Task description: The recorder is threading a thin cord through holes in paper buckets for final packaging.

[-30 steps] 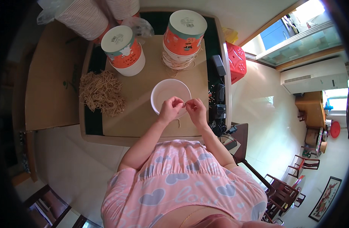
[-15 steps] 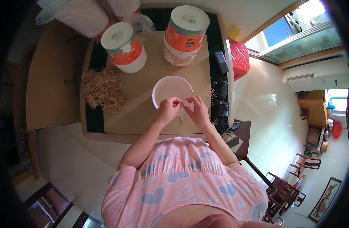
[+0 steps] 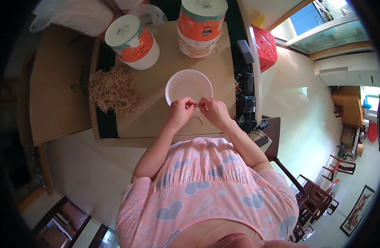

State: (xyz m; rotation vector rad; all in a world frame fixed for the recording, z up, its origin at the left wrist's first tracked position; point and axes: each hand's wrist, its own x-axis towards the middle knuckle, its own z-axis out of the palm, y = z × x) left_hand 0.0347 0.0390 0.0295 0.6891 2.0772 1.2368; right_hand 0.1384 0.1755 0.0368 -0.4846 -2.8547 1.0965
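A white round paper tub [image 3: 189, 84] stands in front of me on the cardboard-covered table, its open mouth facing up. At its near rim, my left hand [image 3: 181, 112] and my right hand [image 3: 216, 110] meet with pinched fingertips. Between them they hold a thin tan string, mostly hidden by the fingers. A loose tail of this string [image 3: 199, 119] shows just below the hands, over the cardboard. To the left lies a tangled heap of tan strings [image 3: 112, 91].
Behind the tub are two upside-down stacks of orange-and-green paper tubs, a left stack [image 3: 136, 47] and a right stack [image 3: 201, 25] with strings around its lower rims. Black adapters [image 3: 248, 104] and cables line the right edge. A red plastic stool [image 3: 264, 48] stands beyond.
My right hand's raised fingers have come down, and both hands' fingertips are now closer together. The string's tail has swung to the right. The whole view has shifted slightly.
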